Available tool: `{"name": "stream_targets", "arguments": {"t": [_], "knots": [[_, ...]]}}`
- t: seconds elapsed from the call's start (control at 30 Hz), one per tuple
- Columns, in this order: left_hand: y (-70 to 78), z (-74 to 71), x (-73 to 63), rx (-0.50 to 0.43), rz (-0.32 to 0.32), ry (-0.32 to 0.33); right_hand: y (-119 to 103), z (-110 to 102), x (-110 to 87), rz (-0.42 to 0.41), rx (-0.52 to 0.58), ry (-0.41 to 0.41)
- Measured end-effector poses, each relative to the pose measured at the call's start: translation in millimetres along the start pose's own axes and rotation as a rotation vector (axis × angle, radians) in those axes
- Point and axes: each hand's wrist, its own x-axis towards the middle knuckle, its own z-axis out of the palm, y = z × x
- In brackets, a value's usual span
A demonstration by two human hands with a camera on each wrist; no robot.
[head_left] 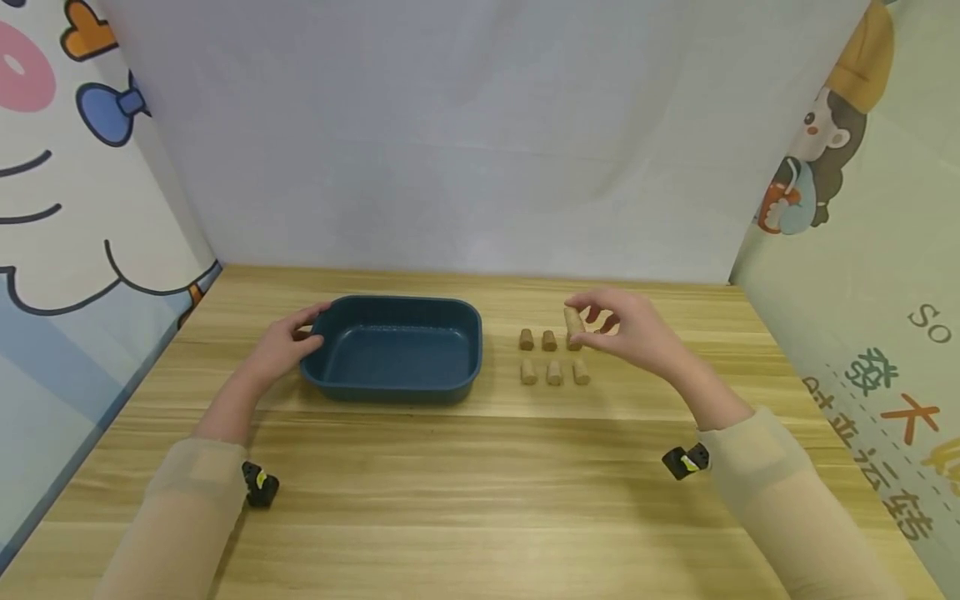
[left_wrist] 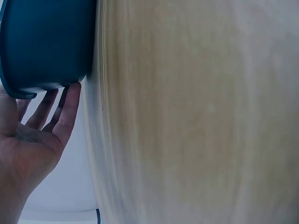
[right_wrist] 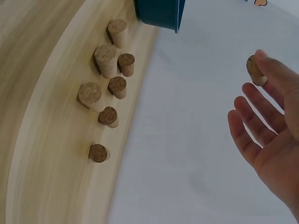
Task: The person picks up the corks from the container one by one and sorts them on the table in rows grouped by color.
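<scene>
A dark blue rectangular basin (head_left: 393,396) stands on the left part of the table. My left hand (head_left: 279,348) holds its left side, thumb at the rim; in the left wrist view, the fingertips (left_wrist: 74,88) touch the outer wall. Between thumb and forefinger, my right hand (head_left: 633,332) pinches a cork stopper (right_wrist: 256,71) above the table, its other fingers apart from it. Several more corks stand in two rows right of the basin, among them a paler cork (head_left: 554,372) in front and a darker cork (head_left: 527,339) behind. The right hand and held cork hide part of the back row.
The wooden table (head_left: 450,500) reaches back to a pale curtain (head_left: 450,150). Printed panels stand at both sides, the left panel (head_left: 60,333) with cartoon shapes and the right panel (head_left: 847,275) with a figure and lettering. Small black devices sit at both cuffs.
</scene>
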Motion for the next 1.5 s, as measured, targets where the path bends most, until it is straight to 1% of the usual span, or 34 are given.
{"name": "stream_targets", "arguments": {"t": [0.1,0.2,0.3,0.53,0.63,0.73,0.97,1.2,1.3,1.37,1.5], "knots": [[0.4,0.7,-0.3,0.002,-0.001,0.001,9,0,-7.8,-0.003,-0.045,0.020],[1.2,1.2,-0.8,0.003,-0.001,0.000,17,1,-15.7,0.008,-0.064,0.029],[1.9,1.1,-1.4,0.000,0.002,-0.004,25,5,-23.8,0.031,-0.074,0.019],[1.0,0.3,0.0,0.012,0.011,0.015,42,17,-38.6,0.107,-0.083,-0.060],[0.0,0.4,1.3,0.019,0.019,0.017,49,22,-42.5,0.140,-0.105,-0.095],[0.3,0.8,1.7,0.031,0.032,0.021,57,25,-45.3,0.168,-0.122,-0.125],[1.5,1.8,1.1,0.048,0.056,0.035,75,29,-49.5,0.200,-0.134,-0.176],[-1.5,1.0,2.0,0.051,0.041,0.031,85,31,-50.3,0.278,-0.089,-0.244],[-3.0,1.3,3.8,0.059,0.031,0.027,90,33,-50.7,0.286,-0.081,-0.261],[5.9,1.2,0.2,0.058,0.027,0.023,93,34,-51.2,0.286,-0.077,-0.263],[9.1,1.5,-1.4,0.057,0.034,0.020,96,36,-51.3,0.298,-0.069,-0.254]]}}
